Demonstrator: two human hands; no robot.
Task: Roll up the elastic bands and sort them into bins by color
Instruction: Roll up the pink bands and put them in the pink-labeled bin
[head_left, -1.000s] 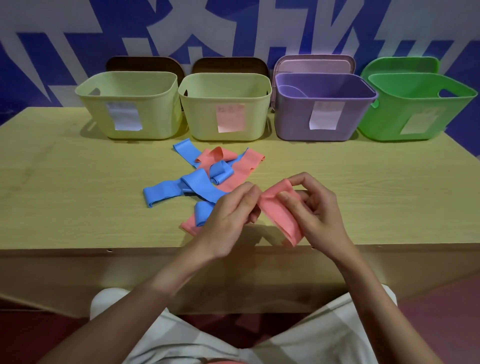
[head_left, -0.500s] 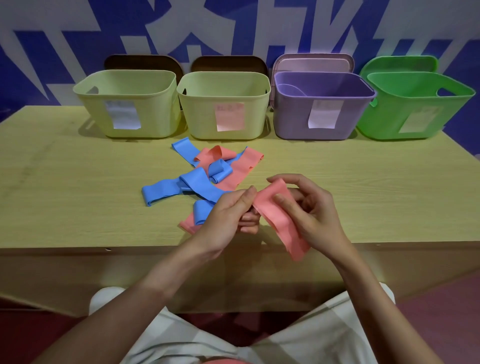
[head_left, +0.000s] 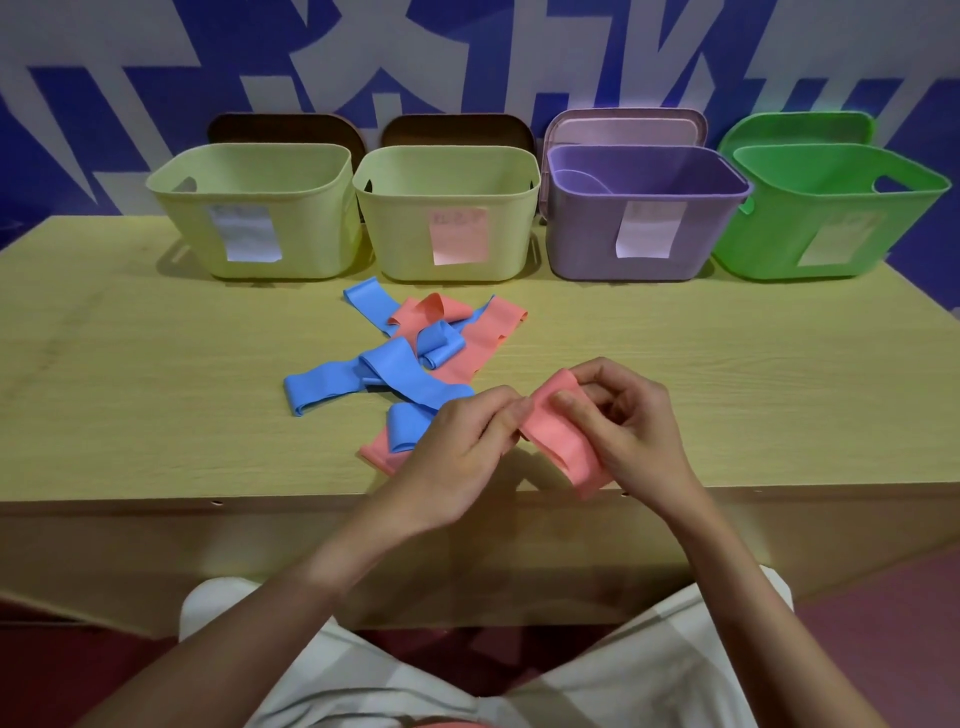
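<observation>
A pink elastic band (head_left: 563, 439) hangs between both hands just above the table's front edge. My left hand (head_left: 462, 447) pinches its left end, and my right hand (head_left: 626, 421) curls its fingers around the upper fold. Behind the hands lies a tangled pile of blue bands (head_left: 395, 374) and pink bands (head_left: 480, 332). Along the back stand two yellow-green bins, one with a white label (head_left: 254, 208) and one with a pink label (head_left: 449, 208), then a purple bin (head_left: 644, 213) and a green bin (head_left: 831, 208).
The wooden table (head_left: 130, 389) has bare surface to the left and right of the pile. Lids lean behind the bins against a blue and white wall. My lap in light clothing shows below the table's front edge.
Both hands have shifted slightly while working the pink band; its upper end is folded over more and the free tail hangs shorter below my right hand.
</observation>
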